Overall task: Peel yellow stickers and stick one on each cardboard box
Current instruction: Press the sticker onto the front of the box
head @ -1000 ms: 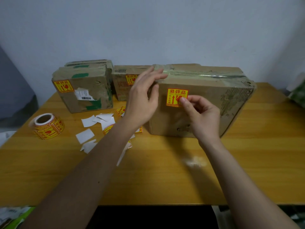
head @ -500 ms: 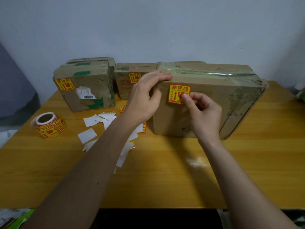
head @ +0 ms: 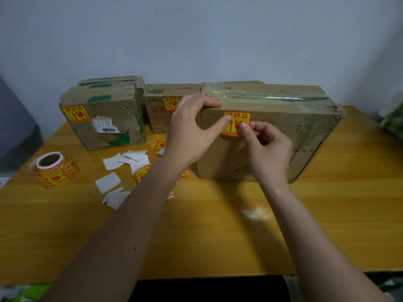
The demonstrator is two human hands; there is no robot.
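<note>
Left hand point(head: 189, 129) grip clamped on big box point(head: 272, 149) corner, right hand point(head: 267, 147) fingers curled, fingertip pressing half-hidden sticker point(head: 236, 118)

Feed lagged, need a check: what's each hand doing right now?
Left hand: grips the top edge of the large cardboard box, thumb on the yellow sticker.
Right hand: fingers curled, index fingertip pressing the sticker, holding nothing.
</note>
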